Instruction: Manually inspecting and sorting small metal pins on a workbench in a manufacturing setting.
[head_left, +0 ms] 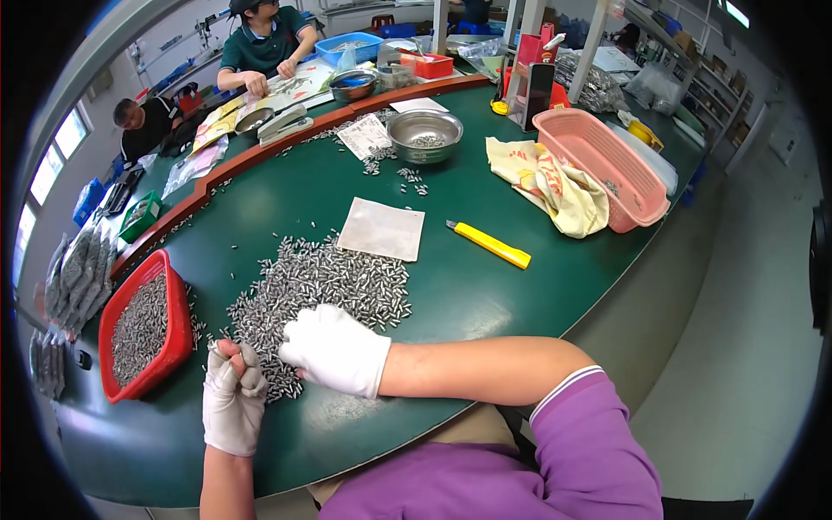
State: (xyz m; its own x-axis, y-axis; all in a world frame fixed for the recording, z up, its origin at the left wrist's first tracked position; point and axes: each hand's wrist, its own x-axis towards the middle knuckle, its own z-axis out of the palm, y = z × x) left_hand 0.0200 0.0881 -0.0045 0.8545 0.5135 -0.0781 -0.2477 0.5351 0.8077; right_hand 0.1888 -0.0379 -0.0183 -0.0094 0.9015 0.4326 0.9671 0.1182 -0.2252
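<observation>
A pile of small silver metal pins lies spread on the green tabletop in front of me. My left hand, in a white glove with bare thumb and fingertips, is closed at the pile's near left edge; anything between its fingertips is too small to make out. Over the near part of the pile, my right hand is closed too, its gloved fingers curled downward and their tips hidden. To the left of my left hand, a red plastic basket holds many more such pins. A pale square sheet rests at the pile's far edge.
A yellow utility knife lies right of the pile. Farther right are a crumpled cream cloth and a pink basket. A metal bowl stands beyond, near a raised reddish-brown edge. Two people sit past that edge.
</observation>
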